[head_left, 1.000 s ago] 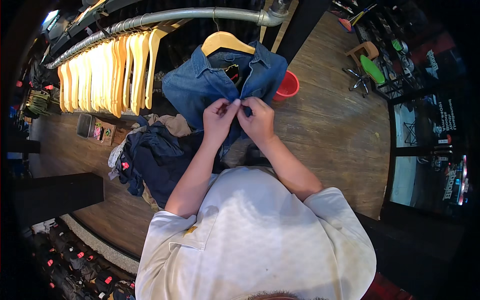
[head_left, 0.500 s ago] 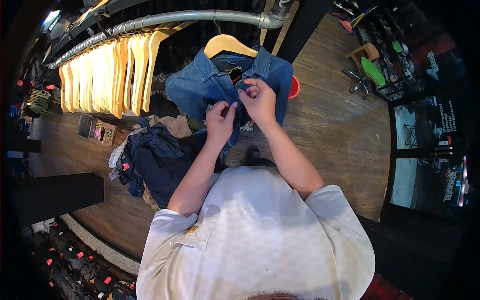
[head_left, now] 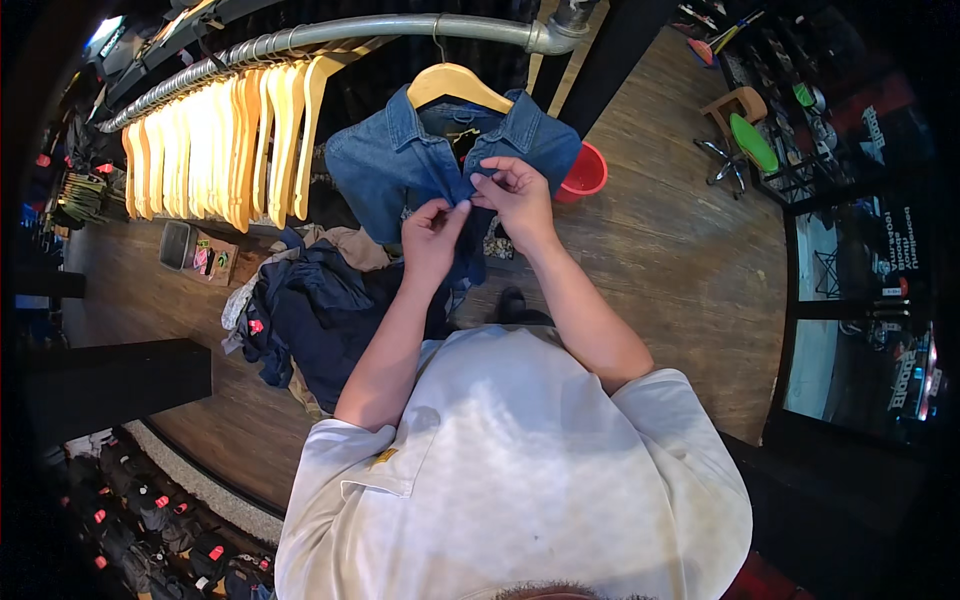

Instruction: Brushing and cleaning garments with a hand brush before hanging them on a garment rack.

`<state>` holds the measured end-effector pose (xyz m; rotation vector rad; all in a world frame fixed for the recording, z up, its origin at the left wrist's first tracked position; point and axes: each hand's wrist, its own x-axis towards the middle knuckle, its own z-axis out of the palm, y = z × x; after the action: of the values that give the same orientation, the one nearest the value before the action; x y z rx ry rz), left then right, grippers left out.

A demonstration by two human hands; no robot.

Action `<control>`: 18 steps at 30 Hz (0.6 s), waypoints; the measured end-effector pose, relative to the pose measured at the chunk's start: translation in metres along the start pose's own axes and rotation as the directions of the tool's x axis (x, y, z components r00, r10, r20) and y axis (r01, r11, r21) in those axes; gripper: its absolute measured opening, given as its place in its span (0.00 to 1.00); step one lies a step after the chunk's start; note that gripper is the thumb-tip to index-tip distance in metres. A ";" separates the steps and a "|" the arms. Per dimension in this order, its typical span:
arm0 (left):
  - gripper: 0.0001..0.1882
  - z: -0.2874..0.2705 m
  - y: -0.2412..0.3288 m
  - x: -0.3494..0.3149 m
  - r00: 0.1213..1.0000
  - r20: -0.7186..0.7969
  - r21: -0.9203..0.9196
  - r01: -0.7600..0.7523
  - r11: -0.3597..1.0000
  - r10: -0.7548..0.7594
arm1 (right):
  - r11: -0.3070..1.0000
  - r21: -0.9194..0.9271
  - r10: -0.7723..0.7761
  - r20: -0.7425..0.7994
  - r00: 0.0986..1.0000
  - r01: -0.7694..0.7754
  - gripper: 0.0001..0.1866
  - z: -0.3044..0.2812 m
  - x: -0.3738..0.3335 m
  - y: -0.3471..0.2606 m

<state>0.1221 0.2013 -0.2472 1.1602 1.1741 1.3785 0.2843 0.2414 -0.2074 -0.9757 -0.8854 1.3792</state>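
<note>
A blue denim shirt (head_left: 370, 165) hangs on a wooden hanger (head_left: 458, 84), which hooks over a metal pipe rail. At the shirt's front opening, my left hand (head_left: 430, 236) pinches one edge between thumb and fingers. Just right of it and slightly higher, my right hand (head_left: 520, 200) grips the other side of the placket, its thumb and index finger together. Both hands nearly meet at the middle of the shirt front. The collar is spread around the hanger, with the neck open. My fingers cover the spot they hold, so any button there is hidden.
Several wooden hangers (head_left: 210, 150) crowd the pipe rail (head_left: 330, 37) at left. Beneath lies a heap of dark clothes (head_left: 315, 310), beside a grey bin (head_left: 178, 246). A red bucket (head_left: 586, 175) stands behind the shirt, and a green-backed chair (head_left: 752, 143) is farther right.
The two hands have shifted slightly left with the shirt front, still pinching it. More of the red bucket shows beside the shirt.
</note>
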 end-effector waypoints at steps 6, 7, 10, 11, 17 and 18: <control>0.13 0.002 0.003 -0.002 0.983 0.020 -0.333 0.180 0.925 -0.184 | 0.989 -0.114 -0.098 -0.062 0.993 0.091 0.10 0.004 -0.005 0.002; 0.12 -0.002 0.000 -0.002 0.993 0.022 -0.133 0.117 0.984 -0.115 | 0.983 -0.172 -0.088 -0.100 0.991 0.070 0.12 0.007 -0.006 -0.002; 0.10 0.000 0.000 -0.003 0.997 0.023 0.230 -0.074 0.970 0.071 | 0.665 -0.738 -0.191 -0.024 0.981 0.111 0.20 0.011 -0.013 -0.027; 0.10 0.004 0.005 -0.003 0.988 0.030 0.265 -0.155 0.952 0.153 | 0.665 -0.738 -0.193 -0.026 0.981 0.112 0.20 0.009 -0.010 -0.027; 0.09 0.008 0.023 -0.002 0.969 0.094 0.350 -0.247 0.903 0.229 | 0.601 -0.793 -0.181 -0.019 0.983 0.095 0.24 -0.003 0.010 -0.017; 0.09 0.005 0.025 0.000 0.968 0.095 0.352 -0.251 0.902 0.233 | 0.647 -0.751 -0.197 0.000 0.980 0.130 0.23 -0.004 0.010 -0.013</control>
<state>0.1254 0.1991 -0.2220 1.6410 1.3171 1.3376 0.2935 0.2520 -0.1972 -1.5159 -1.5008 0.7766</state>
